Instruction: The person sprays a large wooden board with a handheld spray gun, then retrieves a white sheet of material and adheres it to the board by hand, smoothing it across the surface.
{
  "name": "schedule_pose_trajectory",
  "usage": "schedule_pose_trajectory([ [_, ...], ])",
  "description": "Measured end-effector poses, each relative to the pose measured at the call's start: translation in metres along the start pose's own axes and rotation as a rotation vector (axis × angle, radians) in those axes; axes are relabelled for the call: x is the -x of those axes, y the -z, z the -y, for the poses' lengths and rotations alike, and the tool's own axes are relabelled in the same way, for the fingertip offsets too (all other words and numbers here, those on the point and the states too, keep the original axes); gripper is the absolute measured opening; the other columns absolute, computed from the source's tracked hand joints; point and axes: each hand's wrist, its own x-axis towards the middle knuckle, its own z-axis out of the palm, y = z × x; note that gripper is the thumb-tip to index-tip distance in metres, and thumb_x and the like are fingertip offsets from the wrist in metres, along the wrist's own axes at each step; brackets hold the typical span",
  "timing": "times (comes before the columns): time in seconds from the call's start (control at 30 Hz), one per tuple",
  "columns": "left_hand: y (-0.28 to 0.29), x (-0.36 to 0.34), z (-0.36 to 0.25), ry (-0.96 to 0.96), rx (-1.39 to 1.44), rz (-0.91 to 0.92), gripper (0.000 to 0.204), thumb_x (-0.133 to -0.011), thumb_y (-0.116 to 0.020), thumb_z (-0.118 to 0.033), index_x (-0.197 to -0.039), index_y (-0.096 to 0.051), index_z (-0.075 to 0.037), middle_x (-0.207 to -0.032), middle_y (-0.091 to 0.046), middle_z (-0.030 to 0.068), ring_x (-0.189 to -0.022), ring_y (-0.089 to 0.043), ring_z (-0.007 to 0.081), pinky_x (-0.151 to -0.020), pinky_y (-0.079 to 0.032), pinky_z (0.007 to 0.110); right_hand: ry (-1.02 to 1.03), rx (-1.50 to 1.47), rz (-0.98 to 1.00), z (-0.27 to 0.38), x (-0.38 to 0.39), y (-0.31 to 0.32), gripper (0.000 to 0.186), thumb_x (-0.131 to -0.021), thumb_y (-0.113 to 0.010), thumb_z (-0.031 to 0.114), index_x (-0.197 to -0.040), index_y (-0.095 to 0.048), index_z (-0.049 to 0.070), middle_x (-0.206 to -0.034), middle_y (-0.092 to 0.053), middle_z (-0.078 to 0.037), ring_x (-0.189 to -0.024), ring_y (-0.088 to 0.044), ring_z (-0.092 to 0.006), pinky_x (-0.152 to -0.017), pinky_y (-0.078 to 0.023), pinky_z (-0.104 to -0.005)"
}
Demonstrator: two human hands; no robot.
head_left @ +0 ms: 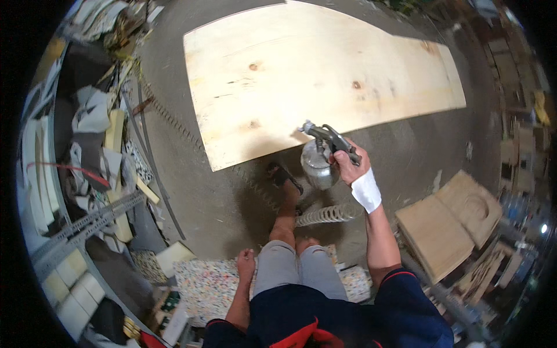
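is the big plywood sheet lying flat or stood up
Lying flat. The plywood sheet rests face up on the concrete floor, its whole top visible, beyond the spray gun in the right hand.

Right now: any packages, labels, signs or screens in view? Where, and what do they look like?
None clearly visible.
Closest candidates: pale flat boxes stacked at lower left, cream and rectangular; too blurred to call packaging.
Right hand holds a metal spray gun; no label shows on it.

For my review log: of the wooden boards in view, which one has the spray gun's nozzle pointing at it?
The large pale plywood sheet flat on the floor ahead; the spray gun in the right hand points at its near edge, unlike the smaller boards stacked right.
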Motion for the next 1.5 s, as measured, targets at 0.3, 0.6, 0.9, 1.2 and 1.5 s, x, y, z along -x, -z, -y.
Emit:
schedule_pose_trajectory([
  [0.3, 0.078, 0.037, 0.072, 0.066, 0.100, 0.068, 0.025, -0.100, -0.058, -0.025, -0.099, -0.059, 0.000, -0.084, -0.060, 0.0063, -0.076, -0.057, 0.0132, -0.071, -0.049, 0.029, 0.025, 0.191, -0.600, -0.054, 0.072, 0.037, 0.044, -0.095, -0.063, 0.042, -0.107, -0.066, 0.000, -0.072, -0.061, -0.002, -0.069, -0.056, -0.0104, -0.061, -0.047, -0.0293],
  [0.6, 0.127, 0.075, 0.122, 0.101, 0.200, 0.010, 0.018, -0.102, -0.053, -0.017, -0.088, -0.051, -0.005, -0.071, -0.051, -0.0004, -0.062, -0.047, 0.0083, -0.056, -0.041, 0.024, 0.085, 0.325, -1.008, -0.072, 0.058, 0.105, 0.045, -0.093, -0.065, 0.046, -0.107, -0.067, 0.002, -0.077, -0.067, -0.010, -0.071, -0.063, -0.0193, -0.068, -0.050, -0.0339],
  [0.9, 0.160, 0.028, 0.167, -0.040, -0.075, -0.058, 0.030, -0.094, -0.059, -0.025, -0.098, -0.064, 0.004, -0.096, -0.066, 0.0203, -0.092, -0.064, 0.0280, -0.084, -0.051, 0.039, -0.062, 0.072, -0.694, -0.088, 0.101, 0.009, 0.031, -0.098, -0.062, 0.034, -0.090, -0.064, 0.004, -0.067, -0.058, 0.003, -0.063, -0.051, -0.0049, -0.055, -0.041, -0.0237],
  [1.2, 0.243, -0.013, 0.146, -0.096, -0.082, -0.034, 0.038, -0.095, -0.058, -0.030, -0.112, -0.066, 0.004, -0.106, -0.069, 0.0227, -0.098, -0.066, 0.0311, -0.087, -0.051, 0.040, -0.150, -0.221, -0.594, -0.051, 0.153, -0.197, 0.034, -0.099, -0.061, 0.039, -0.089, -0.066, 0.006, -0.075, -0.064, 0.003, -0.058, -0.050, -0.0040, -0.051, -0.040, -0.0226],
  [1.5, 0.362, -0.076, 0.230, 0.128, -0.085, -0.095, 0.039, -0.095, -0.058, -0.033, -0.114, -0.065, 0.001, -0.103, -0.068, 0.0184, -0.097, -0.064, 0.0298, -0.089, -0.048, 0.041, -0.117, -0.214, -0.512, -0.016, 0.142, -0.332, 0.044, -0.098, -0.059, 0.047, -0.097, -0.061, 0.004, -0.075, -0.064, -0.002, -0.054, -0.049, -0.0078, -0.049, -0.040, -0.0249],
])
